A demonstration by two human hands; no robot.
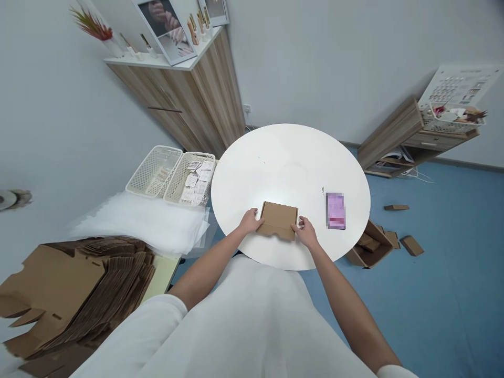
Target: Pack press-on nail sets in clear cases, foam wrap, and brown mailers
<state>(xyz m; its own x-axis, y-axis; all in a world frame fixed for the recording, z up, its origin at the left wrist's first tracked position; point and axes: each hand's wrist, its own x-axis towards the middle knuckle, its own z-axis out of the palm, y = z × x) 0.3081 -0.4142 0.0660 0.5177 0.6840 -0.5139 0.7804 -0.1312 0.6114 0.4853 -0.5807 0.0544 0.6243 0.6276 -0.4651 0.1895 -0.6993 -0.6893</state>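
Note:
A small brown cardboard mailer box (279, 216) sits near the front of the round white table (289, 152), with a notched flap along its near side. My left hand (250, 222) grips its left edge, thumb on top near the front corner. On the opposite side, my right hand (306, 231) has its thumb on the near right corner and its fingers curled along the side. Whether anything is inside the box is hidden. To the right on the table lies a pixelated pink-purple object (335, 210).
At left are a stack of flat cardboard blanks (118, 283), translucent plastic sheets (142, 223), an open-weave basket (151, 173) and a basket of white cards (197, 181). An open carton (370, 247) and several small boxes (412, 245) lie on the floor at right.

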